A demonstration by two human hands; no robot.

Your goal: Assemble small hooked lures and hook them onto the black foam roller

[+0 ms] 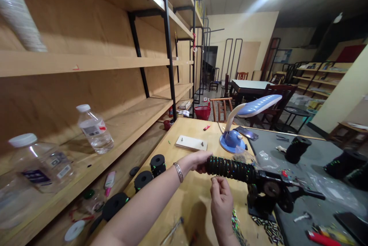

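A long black roll (231, 168), ridged by windings and dotted with small coloured specks, is held sideways by a black clamp-like stand (267, 188) on the table. My left hand (201, 161) is closed around the roll's left end, its fingers partly hidden behind it. Just below the roll, my right hand (221, 194) is closed in a pinch; anything between its fingertips is too small to make out. Under my right wrist lies a bundle of multicoloured strands (236, 225). Small metallic tube-like pieces (268, 228) are heaped at the foot of the stand.
A blue desk lamp (229, 141) and a white board with two pegs (191, 143) stand beyond my hands. Black rolls (158, 164) line the table's left edge. Wooden shelves (138, 123) with water bottles (96, 131) rise at left. A phone (247, 133) lies behind the lamp.
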